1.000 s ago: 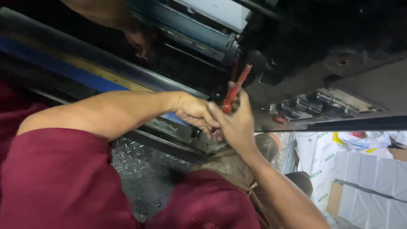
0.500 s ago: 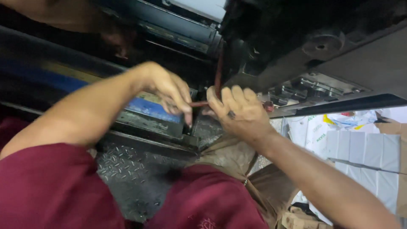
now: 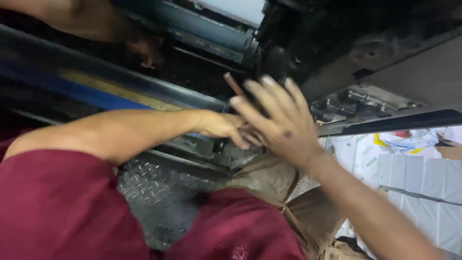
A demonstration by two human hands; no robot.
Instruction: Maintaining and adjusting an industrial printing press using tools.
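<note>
Currently my right hand [image 3: 281,120] is spread open, fingers extended, just in front of the reddish-brown rod [image 3: 233,83] that projects upward from the dark machine frame [image 3: 337,62]. My left hand [image 3: 226,129] is curled against the lower machine edge, under the right palm; whether it grips anything I cannot tell. I judge the rod to be rigid, slim metal or hard plastic, light, possibly greasy. Best hold: wrap the fingers around its exposed shaft below the tip, thumb opposed. Another person's hand [image 3: 144,45] works farther back.
</note>
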